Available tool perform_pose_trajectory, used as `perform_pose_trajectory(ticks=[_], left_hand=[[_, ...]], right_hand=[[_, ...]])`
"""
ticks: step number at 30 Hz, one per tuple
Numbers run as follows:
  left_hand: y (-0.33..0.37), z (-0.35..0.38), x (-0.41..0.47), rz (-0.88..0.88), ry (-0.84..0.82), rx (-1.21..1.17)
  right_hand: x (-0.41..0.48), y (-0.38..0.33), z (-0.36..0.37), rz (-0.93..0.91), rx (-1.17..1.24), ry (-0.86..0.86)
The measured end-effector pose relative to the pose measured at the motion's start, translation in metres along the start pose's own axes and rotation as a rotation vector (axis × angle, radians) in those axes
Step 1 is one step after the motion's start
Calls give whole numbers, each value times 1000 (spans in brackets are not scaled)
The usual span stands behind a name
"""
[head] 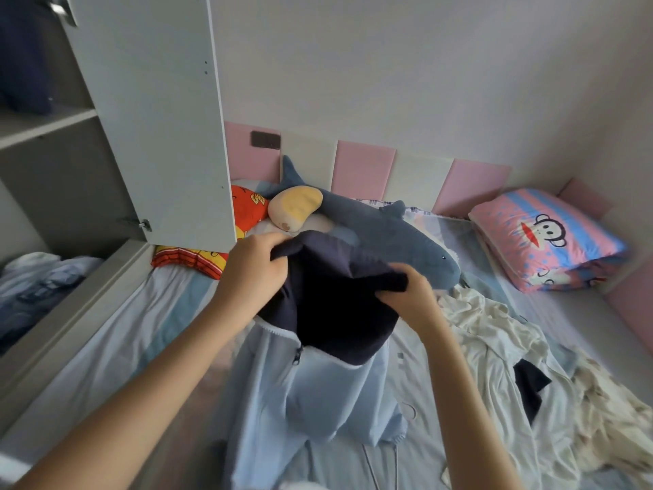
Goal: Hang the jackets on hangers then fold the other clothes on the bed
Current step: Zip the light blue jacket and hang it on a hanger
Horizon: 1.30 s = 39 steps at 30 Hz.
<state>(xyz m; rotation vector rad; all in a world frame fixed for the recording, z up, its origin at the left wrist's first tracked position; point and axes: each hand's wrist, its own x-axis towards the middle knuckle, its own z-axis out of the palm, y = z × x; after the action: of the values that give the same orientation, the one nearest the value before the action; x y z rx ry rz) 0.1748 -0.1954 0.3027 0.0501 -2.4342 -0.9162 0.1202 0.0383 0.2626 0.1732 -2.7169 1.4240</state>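
Jacket (318,390) is up in both my hands, held by its navy top, w/ the pale blue body hanging down over the bed (106,341) in front of me. Left hand (252,267) has a fistful of the navy edge, fingers curled round it; right hand (406,295) grips the other side, fingers curled over the bunched cloth. To do this bit well I reckon each grip should slide out to the shoulder seams so the neck opens flat, then a shake to drop the creases, then a hanger fed in one shoulder at a time. No hanger in view, so prob. one has to be fetched first. Keep the hem from dragging the other clothes.

Looks: two-tone, navy upper & inside, light blue lower, soft cloth, whitish trim at the join, dark zip pull (298,355) about where the colours meet.

Just behind it lies a plush shark (388,235); crumpled cream clothes (494,341) to my right, cartoon pillow (544,238) beyond, wardrobe door (152,118) open on my left
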Motion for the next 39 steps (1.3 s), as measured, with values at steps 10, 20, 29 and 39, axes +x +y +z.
perform_pose_trajectory(ticks=[10,20,29,39], left_hand=[[-17,-73,40,-66,137,172],[-20,-88,61,-427,-209,-307],[-40,-112,64,-207,-130,-386],[-51,-110,67,-313,25,-175]], right_hand=[[22,-60,7,-257,59,281],[52,-96,42,223,680,-147],[75,-98,-43,-233,-275,291],[87,-52,-53,-363,-223,95]])
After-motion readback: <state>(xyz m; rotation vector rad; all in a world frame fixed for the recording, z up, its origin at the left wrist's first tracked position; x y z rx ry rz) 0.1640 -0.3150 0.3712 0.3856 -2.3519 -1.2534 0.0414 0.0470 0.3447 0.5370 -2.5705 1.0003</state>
